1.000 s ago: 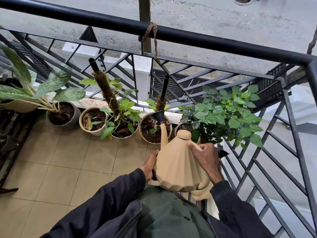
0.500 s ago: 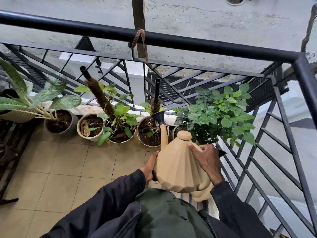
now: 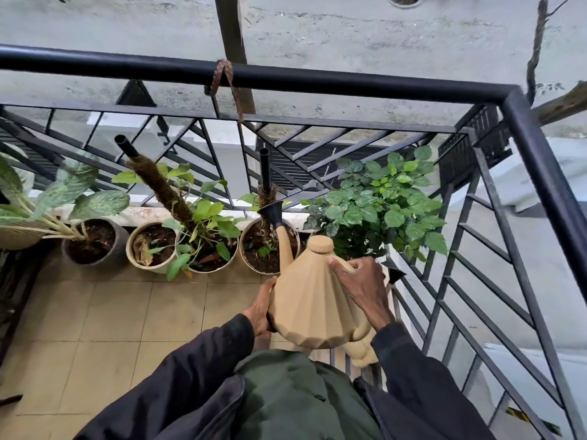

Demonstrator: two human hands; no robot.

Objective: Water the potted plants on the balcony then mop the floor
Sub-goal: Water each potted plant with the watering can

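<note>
I hold a tan faceted watering can (image 3: pixel 306 300) in front of my chest with both hands. My left hand (image 3: pixel 261 308) cups its lower left side. My right hand (image 3: pixel 362 285) grips the handle on its upper right. The can's spout with a black flared tip (image 3: pixel 272 212) reaches over a round pot (image 3: pixel 268 249) that holds dark soil and a black pole. Right of it grows a bushy green plant (image 3: pixel 381 201). To the left stand a pot with a moss pole (image 3: pixel 203 246), a pale pot (image 3: pixel 149 249) and a grey pot (image 3: pixel 92 241).
A black metal railing (image 3: pixel 286 77) fences the balcony ahead and along the right side (image 3: pixel 546 173). The floor is beige tile (image 3: pixel 104 322). A dark rack (image 3: pixel 12 281) lines the left edge. A cord (image 3: pixel 227 81) is knotted on the top rail.
The view has tilted up and shifted right, so the pots sit lower left in the picture. The can and both hands keep the same grip; the spout stays over the same pot.
</note>
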